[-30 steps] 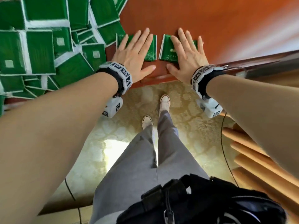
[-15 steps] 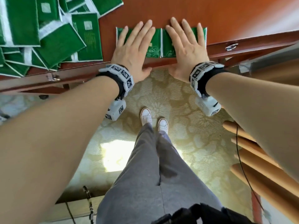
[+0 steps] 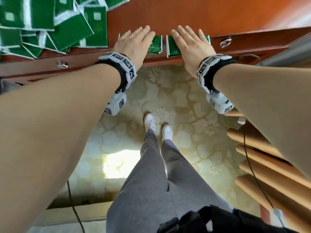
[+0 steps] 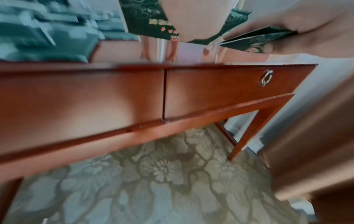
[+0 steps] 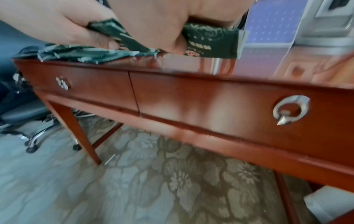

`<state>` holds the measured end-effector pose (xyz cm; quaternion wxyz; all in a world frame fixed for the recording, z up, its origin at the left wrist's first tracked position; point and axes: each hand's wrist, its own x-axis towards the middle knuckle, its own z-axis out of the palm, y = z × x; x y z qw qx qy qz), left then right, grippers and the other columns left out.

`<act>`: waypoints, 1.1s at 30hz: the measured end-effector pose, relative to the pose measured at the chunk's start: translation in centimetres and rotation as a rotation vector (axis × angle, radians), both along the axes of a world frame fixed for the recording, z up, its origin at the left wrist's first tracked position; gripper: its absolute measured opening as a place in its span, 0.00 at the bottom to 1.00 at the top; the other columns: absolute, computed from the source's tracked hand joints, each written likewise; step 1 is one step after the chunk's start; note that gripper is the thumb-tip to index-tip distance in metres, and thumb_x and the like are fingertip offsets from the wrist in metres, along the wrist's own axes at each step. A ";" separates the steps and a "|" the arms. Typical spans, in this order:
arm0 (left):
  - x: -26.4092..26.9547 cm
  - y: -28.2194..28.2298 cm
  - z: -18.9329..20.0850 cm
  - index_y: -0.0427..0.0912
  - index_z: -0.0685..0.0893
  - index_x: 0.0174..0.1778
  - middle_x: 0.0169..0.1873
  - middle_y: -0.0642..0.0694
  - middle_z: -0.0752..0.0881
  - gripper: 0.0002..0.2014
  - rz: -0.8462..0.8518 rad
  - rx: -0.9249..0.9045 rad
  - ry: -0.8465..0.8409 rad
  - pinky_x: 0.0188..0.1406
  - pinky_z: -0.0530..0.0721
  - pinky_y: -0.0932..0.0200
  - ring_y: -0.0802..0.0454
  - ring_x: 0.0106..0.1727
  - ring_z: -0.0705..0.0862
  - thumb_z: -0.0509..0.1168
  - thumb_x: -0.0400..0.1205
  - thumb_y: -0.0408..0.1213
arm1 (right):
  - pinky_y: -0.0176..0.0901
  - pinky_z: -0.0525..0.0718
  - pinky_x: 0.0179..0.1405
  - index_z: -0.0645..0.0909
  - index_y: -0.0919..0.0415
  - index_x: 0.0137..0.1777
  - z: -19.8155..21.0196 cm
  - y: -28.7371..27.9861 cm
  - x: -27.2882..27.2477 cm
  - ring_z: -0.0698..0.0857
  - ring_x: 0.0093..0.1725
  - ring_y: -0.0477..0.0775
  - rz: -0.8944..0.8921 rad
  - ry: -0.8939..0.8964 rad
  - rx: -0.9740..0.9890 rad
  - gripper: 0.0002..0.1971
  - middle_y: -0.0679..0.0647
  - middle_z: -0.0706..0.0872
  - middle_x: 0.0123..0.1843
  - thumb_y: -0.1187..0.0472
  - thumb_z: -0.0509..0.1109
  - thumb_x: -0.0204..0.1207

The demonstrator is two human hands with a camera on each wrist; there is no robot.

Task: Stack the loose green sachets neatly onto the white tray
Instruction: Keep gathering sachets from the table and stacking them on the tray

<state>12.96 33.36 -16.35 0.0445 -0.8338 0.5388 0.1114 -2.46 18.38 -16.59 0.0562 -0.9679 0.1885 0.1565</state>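
Two green sachets lie side by side at the near edge of the red-brown table [image 3: 202,15]. My left hand [image 3: 134,41] lies flat-fingered on the left sachet [image 3: 155,47], its thumb tucked beneath the overhanging edge. My right hand [image 3: 191,42] covers the right sachet [image 3: 173,49] the same way. The right wrist view shows the left sachet [image 5: 118,34] pinched between the left hand's fingers and thumb. The left wrist view shows the right sachet [image 4: 258,36] tilted up over the right thumb. No white tray is in view.
A heap of several loose green sachets [image 3: 50,22] fills the table's left side. Drawer fronts with metal ring pulls [image 3: 225,42] run below the edge. An office chair [image 5: 23,118] stands to the left, and wooden slats [image 3: 269,162] lie right of my legs.
Both hands have dragged their sachets toward the near table edge, where they now overhang. The thumbs, earlier spread out on the table, have gone under the edge.
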 end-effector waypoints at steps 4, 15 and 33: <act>2.2 -1.6 10.3 0.38 0.54 0.88 0.88 0.40 0.54 0.39 0.069 0.014 -0.087 0.86 0.56 0.47 0.43 0.87 0.56 0.59 0.80 0.17 | 0.60 0.48 0.87 0.43 0.58 0.89 9.4 -2.0 2.3 0.48 0.88 0.59 -0.028 -0.080 -0.037 0.43 0.57 0.47 0.90 0.76 0.60 0.78; 7.7 -5.2 41.9 0.30 0.77 0.64 0.55 0.29 0.84 0.15 0.160 -0.187 -0.443 0.40 0.74 0.48 0.32 0.53 0.85 0.62 0.80 0.22 | 0.57 0.73 0.74 0.68 0.60 0.81 39.9 -4.8 11.9 0.75 0.75 0.65 0.033 -0.641 -0.270 0.30 0.59 0.76 0.76 0.70 0.62 0.77; 18.8 -9.7 44.5 0.30 0.77 0.61 0.54 0.32 0.83 0.13 0.182 -0.198 -0.483 0.40 0.74 0.50 0.39 0.45 0.81 0.64 0.80 0.23 | 0.58 0.84 0.57 0.71 0.58 0.75 41.8 -9.0 24.7 0.82 0.61 0.67 0.077 -0.644 -0.296 0.26 0.58 0.83 0.65 0.73 0.58 0.77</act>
